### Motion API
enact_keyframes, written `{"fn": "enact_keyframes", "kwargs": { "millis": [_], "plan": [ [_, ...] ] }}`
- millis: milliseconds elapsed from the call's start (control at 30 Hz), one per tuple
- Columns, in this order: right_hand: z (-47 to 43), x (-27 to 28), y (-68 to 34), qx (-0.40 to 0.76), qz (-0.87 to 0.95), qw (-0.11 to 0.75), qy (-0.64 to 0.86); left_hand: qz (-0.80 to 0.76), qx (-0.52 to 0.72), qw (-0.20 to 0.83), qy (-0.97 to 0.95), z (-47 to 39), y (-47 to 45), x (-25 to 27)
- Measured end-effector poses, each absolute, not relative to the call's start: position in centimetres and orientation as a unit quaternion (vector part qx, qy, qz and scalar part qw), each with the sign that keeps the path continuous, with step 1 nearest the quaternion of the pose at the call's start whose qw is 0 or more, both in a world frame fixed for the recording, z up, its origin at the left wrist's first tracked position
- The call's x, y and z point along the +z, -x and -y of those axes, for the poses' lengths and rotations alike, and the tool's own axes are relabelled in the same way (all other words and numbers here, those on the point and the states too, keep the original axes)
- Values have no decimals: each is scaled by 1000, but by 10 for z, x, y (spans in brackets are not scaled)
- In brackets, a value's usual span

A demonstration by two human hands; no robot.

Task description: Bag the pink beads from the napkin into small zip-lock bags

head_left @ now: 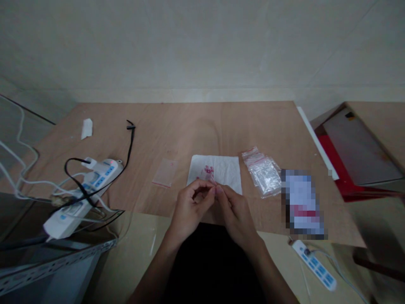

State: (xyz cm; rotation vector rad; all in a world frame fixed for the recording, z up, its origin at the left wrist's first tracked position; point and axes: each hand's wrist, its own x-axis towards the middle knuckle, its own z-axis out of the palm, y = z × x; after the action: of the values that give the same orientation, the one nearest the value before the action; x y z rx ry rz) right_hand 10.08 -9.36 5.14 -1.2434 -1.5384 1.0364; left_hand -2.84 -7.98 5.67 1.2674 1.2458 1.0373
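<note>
My left hand point(193, 207) and my right hand point(236, 211) meet over the near edge of a white tissue point(228, 171). Thumb and fingers of both are pinched together, tip to tip. A thin, pale pinkish bit shows just beyond the fingertips, too small to name. Several small red bead-like pieces point(209, 169) lie on the tissue just past my fingers. Left of the tissue a small clear zip bag point(165, 173) lies flat. To its right rests a pile of clear zip bags point(262, 172) with red seal lines.
A white power strip point(104, 173) with tangled cables sits at the table's left. A pixelated phone-like object point(302, 202) lies at the right edge. Another power strip point(314, 264) is below the table, at right. A white scrap point(87, 128) lies far left.
</note>
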Motion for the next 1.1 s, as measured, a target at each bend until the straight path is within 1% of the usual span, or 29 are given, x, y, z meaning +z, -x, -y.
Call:
{"fn": "enact_keyframes", "kwargs": {
  "millis": [167, 300, 400, 533, 600, 733, 800, 900, 967, 1033, 1100],
  "plan": [
    [95, 50, -99, 350, 577, 509, 534, -524, 405, 505, -553, 81, 30, 59],
    [94, 52, -102, 400, 565, 525, 494, -516, 385, 477, -599, 82, 31, 66],
    [91, 55, -106, 447, 536, 516, 496, -507, 369, 443, -641, 80, 33, 68],
    [89, 58, -112, 464, 563, 455, 510, -499, 325, 428, -680, 78, 38, 69],
    [90, 59, -116, 410, 604, 436, 526, -508, 305, 404, -697, 79, 40, 69],
    [92, 64, -127, 226, 668, 412, 577, -557, 256, 337, -714, 83, 41, 75],
    [91, 69, -133, 200, 684, 394, 580, -565, 235, 337, -716, 83, 40, 81],
    [88, 75, -139, 240, 690, 406, 549, -557, 239, 357, -711, 81, 38, 91],
    [86, 76, -141, 311, 697, 420, 491, -549, 257, 368, -706, 79, 37, 95],
    [84, 74, -141, 394, 704, 410, 426, -540, 272, 376, -703, 78, 36, 98],
    [83, 70, -140, 452, 702, 393, 385, -535, 281, 380, -700, 79, 37, 98]
  ]
}}
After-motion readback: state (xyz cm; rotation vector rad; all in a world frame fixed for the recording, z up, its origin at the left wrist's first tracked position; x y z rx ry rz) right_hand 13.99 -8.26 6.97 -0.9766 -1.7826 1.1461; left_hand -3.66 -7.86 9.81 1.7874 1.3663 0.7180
